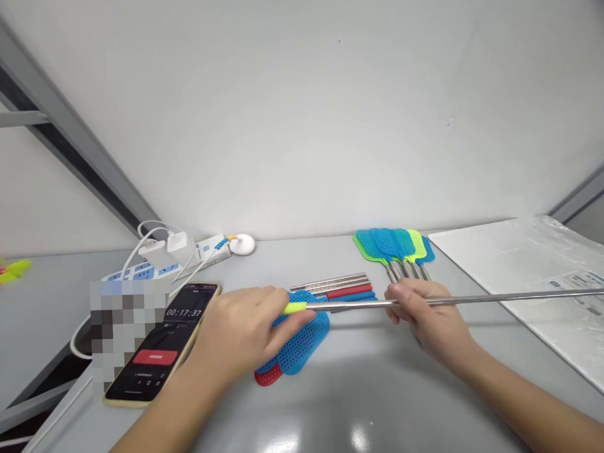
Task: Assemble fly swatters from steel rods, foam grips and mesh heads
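My left hand [246,327] is closed around the yellow-green end of a thin metal telescopic rod [507,297]. The rod runs level across the view and leaves it at the right edge. My right hand [428,314] pinches the same rod further along, between thumb and fingers. Beneath and beside my left hand lie blue fly swatter heads [303,342], with a red fly swatter head [270,375] partly under them. Behind the held rod are several metal rods [333,281], some with red or blue grips. Beyond my right hand rests a fanned stack of fly swatters [394,243], blue and green, with metal shafts.
On the left, a phone [162,344] showing a running timer lies by a power strip [211,251] with white plugs and cables. A round white device [242,244] sits near the wall. A plastic-wrapped white sheet [546,277] covers the table's right side.
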Motion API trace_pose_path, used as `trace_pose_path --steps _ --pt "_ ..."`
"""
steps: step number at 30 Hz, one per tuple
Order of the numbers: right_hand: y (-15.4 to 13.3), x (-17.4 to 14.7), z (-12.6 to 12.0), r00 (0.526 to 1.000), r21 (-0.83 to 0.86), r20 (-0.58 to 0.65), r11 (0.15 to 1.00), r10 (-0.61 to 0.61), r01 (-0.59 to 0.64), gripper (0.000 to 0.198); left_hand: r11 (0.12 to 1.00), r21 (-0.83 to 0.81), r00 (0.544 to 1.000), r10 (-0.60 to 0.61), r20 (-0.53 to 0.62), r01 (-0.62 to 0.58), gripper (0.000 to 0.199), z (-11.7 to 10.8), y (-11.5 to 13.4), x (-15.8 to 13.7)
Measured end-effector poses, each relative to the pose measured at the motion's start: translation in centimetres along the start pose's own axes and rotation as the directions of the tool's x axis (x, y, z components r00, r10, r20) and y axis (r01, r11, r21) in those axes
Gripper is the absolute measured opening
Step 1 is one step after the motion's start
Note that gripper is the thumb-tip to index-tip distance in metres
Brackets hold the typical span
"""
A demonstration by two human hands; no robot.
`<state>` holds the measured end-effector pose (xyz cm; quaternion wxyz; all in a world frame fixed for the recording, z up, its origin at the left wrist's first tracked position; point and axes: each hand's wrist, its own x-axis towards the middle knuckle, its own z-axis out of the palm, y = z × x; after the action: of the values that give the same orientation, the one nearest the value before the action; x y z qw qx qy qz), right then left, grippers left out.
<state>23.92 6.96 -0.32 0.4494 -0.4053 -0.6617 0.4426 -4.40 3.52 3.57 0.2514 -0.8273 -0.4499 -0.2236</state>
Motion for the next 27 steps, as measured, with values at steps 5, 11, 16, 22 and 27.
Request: trace_pose_path --steps 5,11,16,22,27 --pt "0.5 0.6 -1.7 0.999 0.125 0.028 0.992 -0.038 0.034 0.044 0.996 0.019 0.997 -0.081 -0.019 0.082 0.05 0.0 -2.6 -0.4" --pt "-1.2 0.5 -2.0 0.975 0.036 0.21 0.997 -0.077 0.071 0.039 0.996 0.004 0.996 -0.085 0.011 0.085 0.055 0.0 -3.2 -0.7" --pt "-1.9 0.1 -1.7 0.974 -0.046 0.213 0.995 -0.073 0.085 0.039 0.996 0.01 0.996 -0.094 0.005 0.094 0.063 0.3 -2.8 -0.8" --pt "-2.0 -0.2 -0.7 0.968 -0.024 0.241 0.997 -0.062 0.07 0.042 0.996 -0.014 0.996 -0.085 -0.037 0.084 0.063 0.3 -0.4 -0.7" --pt "-2.3 -0.4 -0.2 0.98 0.009 0.194 0.999 -0.042 0.041 0.044 0.994 -0.061 0.996 -0.091 -0.024 0.089 0.056 0.8 2.0 -0.6"
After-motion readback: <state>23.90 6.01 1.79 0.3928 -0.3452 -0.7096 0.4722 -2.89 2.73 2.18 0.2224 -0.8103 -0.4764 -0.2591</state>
